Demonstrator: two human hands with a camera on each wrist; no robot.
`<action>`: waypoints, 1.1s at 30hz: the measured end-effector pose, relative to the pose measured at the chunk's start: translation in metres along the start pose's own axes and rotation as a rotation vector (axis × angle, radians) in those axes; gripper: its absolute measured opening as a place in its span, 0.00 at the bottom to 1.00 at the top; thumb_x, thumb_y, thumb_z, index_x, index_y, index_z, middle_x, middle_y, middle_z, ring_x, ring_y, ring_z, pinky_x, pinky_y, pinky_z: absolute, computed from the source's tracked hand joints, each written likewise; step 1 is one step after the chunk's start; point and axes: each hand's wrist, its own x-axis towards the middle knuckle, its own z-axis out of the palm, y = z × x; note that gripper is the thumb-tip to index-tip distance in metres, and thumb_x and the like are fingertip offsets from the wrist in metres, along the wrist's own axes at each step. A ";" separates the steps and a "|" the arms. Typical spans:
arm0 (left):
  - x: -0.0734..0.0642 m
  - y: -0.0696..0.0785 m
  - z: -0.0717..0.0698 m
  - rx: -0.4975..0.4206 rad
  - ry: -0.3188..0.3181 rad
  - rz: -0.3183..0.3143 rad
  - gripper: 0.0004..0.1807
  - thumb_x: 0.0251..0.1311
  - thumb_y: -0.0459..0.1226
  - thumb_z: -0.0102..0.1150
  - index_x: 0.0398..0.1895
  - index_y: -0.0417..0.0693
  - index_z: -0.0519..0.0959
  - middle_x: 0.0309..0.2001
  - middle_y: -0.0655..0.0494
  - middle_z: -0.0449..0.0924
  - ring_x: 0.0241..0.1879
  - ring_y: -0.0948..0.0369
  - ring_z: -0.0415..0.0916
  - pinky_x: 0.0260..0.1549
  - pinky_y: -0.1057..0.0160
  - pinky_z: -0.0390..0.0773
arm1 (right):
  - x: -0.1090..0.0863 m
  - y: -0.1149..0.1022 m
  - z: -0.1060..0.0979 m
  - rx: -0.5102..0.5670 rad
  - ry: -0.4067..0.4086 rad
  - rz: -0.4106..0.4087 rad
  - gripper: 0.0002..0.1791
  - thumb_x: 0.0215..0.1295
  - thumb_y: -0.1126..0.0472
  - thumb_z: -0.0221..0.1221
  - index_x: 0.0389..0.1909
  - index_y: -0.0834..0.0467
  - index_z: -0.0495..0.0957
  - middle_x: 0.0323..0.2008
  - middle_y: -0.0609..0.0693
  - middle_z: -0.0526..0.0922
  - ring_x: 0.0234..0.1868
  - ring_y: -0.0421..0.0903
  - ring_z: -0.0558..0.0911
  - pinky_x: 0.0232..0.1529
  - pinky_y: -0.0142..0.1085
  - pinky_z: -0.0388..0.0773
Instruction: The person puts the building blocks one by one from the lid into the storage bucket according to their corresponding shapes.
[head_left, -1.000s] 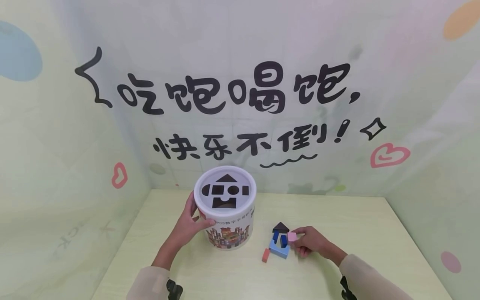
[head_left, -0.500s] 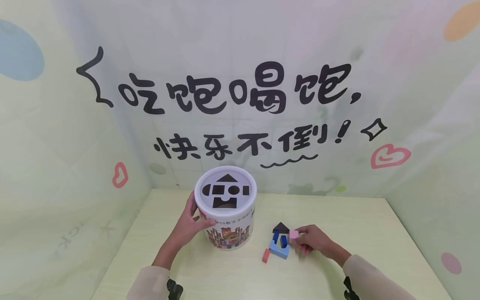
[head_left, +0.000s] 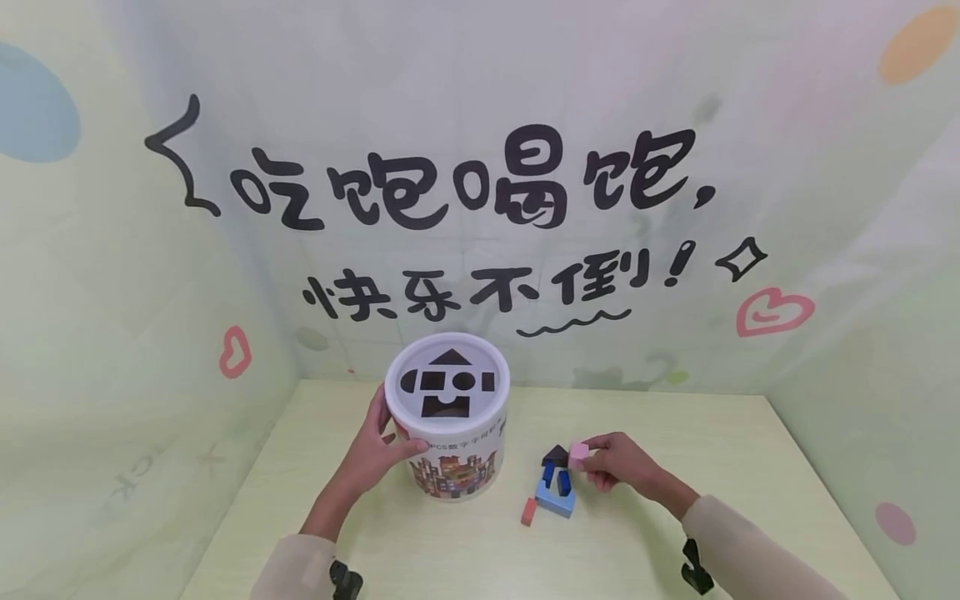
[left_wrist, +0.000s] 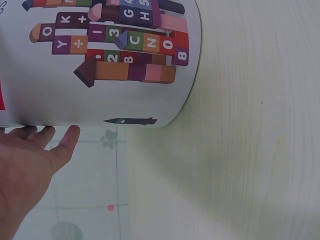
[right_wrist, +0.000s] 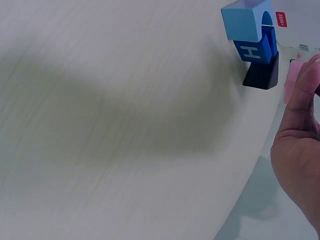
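A white bucket (head_left: pixel 456 458) with shape-cut holes in its lid (head_left: pixel 409 408) stands left of centre. My left hand (head_left: pixel 375 450) holds its left side, thumb on the front and the other fingers round the back. My right hand (head_left: pixel 621 462) pinches a pink block (head_left: pixel 578 455) between thumb and fingers, close to a small block figure. That figure has a dark triangular block (head_left: pixel 555 455), two dark blue blocks (head_left: pixel 564 482) and a light blue arch block (head_left: pixel 556 500). In the right wrist view the pink block (right_wrist: pixel 291 80) is partly hidden by the fingers.
An orange-red block (head_left: pixel 528 511) lies in front of the figure, on its left. The pale wooden table (head_left: pixel 465 558) ends at a printed backdrop (head_left: pixel 450 100) behind and at both sides. Black wrist cameras (head_left: pixel 696 568) sit at the sleeves.
My right hand has moved the pink block away from me, from beside the blue blocks to beside the dark triangle. The left hand and bucket stay put; the view shifts slightly.
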 end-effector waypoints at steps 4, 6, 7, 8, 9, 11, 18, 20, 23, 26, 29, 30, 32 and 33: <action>0.000 0.001 0.000 -0.001 -0.002 0.005 0.58 0.50 0.38 0.73 0.77 0.68 0.44 0.76 0.51 0.52 0.75 0.44 0.46 0.60 0.29 0.60 | 0.000 -0.012 0.000 -0.003 0.004 -0.008 0.21 0.60 0.56 0.66 0.48 0.66 0.79 0.19 0.53 0.80 0.16 0.40 0.74 0.22 0.33 0.80; 0.001 0.001 0.000 0.000 -0.007 0.009 0.57 0.50 0.38 0.73 0.77 0.68 0.44 0.76 0.51 0.53 0.75 0.44 0.46 0.60 0.29 0.61 | -0.001 -0.019 -0.001 -0.001 -0.001 -0.019 0.21 0.61 0.56 0.66 0.48 0.67 0.79 0.20 0.54 0.80 0.16 0.41 0.75 0.22 0.34 0.80; 0.001 0.002 0.000 -0.001 -0.008 0.010 0.57 0.50 0.38 0.73 0.77 0.68 0.44 0.76 0.51 0.53 0.75 0.44 0.46 0.60 0.29 0.61 | -0.001 -0.023 -0.002 0.001 -0.003 -0.024 0.21 0.61 0.56 0.66 0.49 0.67 0.79 0.20 0.54 0.80 0.16 0.41 0.75 0.22 0.34 0.80; 0.001 0.002 0.000 -0.001 -0.009 0.011 0.57 0.50 0.38 0.73 0.77 0.68 0.44 0.76 0.50 0.53 0.75 0.44 0.46 0.60 0.29 0.61 | -0.002 -0.026 -0.003 0.002 -0.008 -0.032 0.21 0.61 0.56 0.66 0.49 0.67 0.79 0.20 0.55 0.80 0.16 0.41 0.75 0.22 0.34 0.80; 0.001 0.002 0.001 -0.001 -0.009 0.011 0.57 0.50 0.38 0.73 0.77 0.68 0.44 0.76 0.49 0.53 0.75 0.44 0.46 0.60 0.29 0.61 | -0.002 -0.030 -0.004 0.000 -0.014 -0.041 0.21 0.61 0.56 0.66 0.48 0.68 0.79 0.20 0.55 0.80 0.16 0.41 0.75 0.22 0.34 0.80; 0.001 0.001 0.001 -0.003 -0.009 0.011 0.57 0.50 0.38 0.73 0.77 0.67 0.44 0.76 0.49 0.53 0.75 0.43 0.46 0.59 0.29 0.61 | -0.002 -0.037 -0.006 -0.008 -0.021 -0.057 0.21 0.61 0.55 0.65 0.48 0.68 0.78 0.21 0.56 0.81 0.16 0.41 0.75 0.22 0.33 0.80; 0.000 0.001 0.001 -0.005 -0.013 0.009 0.57 0.50 0.38 0.73 0.77 0.66 0.44 0.76 0.48 0.52 0.75 0.43 0.45 0.60 0.28 0.60 | -0.001 -0.060 -0.009 -0.038 -0.041 -0.085 0.25 0.60 0.53 0.66 0.51 0.67 0.78 0.21 0.55 0.80 0.16 0.41 0.76 0.22 0.33 0.80; 0.000 0.001 0.001 -0.007 -0.012 0.008 0.57 0.50 0.37 0.73 0.77 0.66 0.44 0.76 0.48 0.52 0.75 0.43 0.45 0.60 0.28 0.60 | -0.001 -0.066 -0.009 -0.041 -0.048 -0.089 0.27 0.60 0.53 0.67 0.53 0.67 0.77 0.21 0.56 0.80 0.17 0.42 0.76 0.23 0.33 0.80; 0.000 0.001 0.000 -0.006 -0.010 0.006 0.58 0.50 0.38 0.73 0.77 0.66 0.44 0.76 0.48 0.51 0.75 0.43 0.45 0.60 0.28 0.60 | 0.000 -0.076 -0.009 -0.046 -0.055 -0.101 0.28 0.59 0.53 0.67 0.55 0.67 0.76 0.22 0.57 0.81 0.17 0.42 0.76 0.23 0.33 0.81; 0.000 0.001 0.000 -0.006 -0.007 0.007 0.58 0.49 0.38 0.73 0.77 0.67 0.43 0.76 0.49 0.51 0.75 0.43 0.45 0.60 0.28 0.59 | 0.001 -0.085 -0.009 -0.061 -0.058 -0.115 0.28 0.59 0.52 0.67 0.54 0.66 0.76 0.22 0.56 0.81 0.17 0.42 0.77 0.24 0.33 0.81; 0.000 0.000 0.000 -0.005 -0.003 0.009 0.58 0.49 0.38 0.73 0.77 0.67 0.43 0.76 0.51 0.52 0.75 0.43 0.46 0.60 0.28 0.59 | 0.001 -0.094 -0.009 -0.076 -0.068 -0.126 0.27 0.60 0.53 0.67 0.54 0.66 0.76 0.22 0.55 0.82 0.17 0.42 0.77 0.24 0.34 0.81; 0.000 0.000 -0.001 -0.005 -0.003 0.010 0.58 0.49 0.38 0.73 0.77 0.67 0.43 0.76 0.51 0.52 0.75 0.43 0.46 0.60 0.28 0.59 | 0.001 -0.097 -0.009 -0.077 -0.070 -0.128 0.27 0.60 0.53 0.67 0.54 0.66 0.76 0.22 0.55 0.81 0.18 0.42 0.77 0.24 0.33 0.81; 0.000 0.000 -0.001 -0.004 -0.005 0.011 0.58 0.49 0.38 0.73 0.77 0.67 0.43 0.76 0.51 0.52 0.75 0.43 0.46 0.60 0.28 0.59 | 0.000 -0.103 -0.009 -0.081 -0.075 -0.135 0.26 0.61 0.53 0.66 0.54 0.66 0.76 0.22 0.54 0.81 0.18 0.42 0.77 0.24 0.34 0.81; 0.000 0.000 -0.001 -0.001 -0.006 0.011 0.58 0.50 0.39 0.73 0.77 0.67 0.43 0.76 0.51 0.52 0.75 0.43 0.45 0.60 0.28 0.59 | 0.000 -0.107 -0.009 -0.078 -0.075 -0.138 0.26 0.61 0.54 0.66 0.54 0.66 0.76 0.22 0.55 0.81 0.18 0.42 0.77 0.24 0.34 0.81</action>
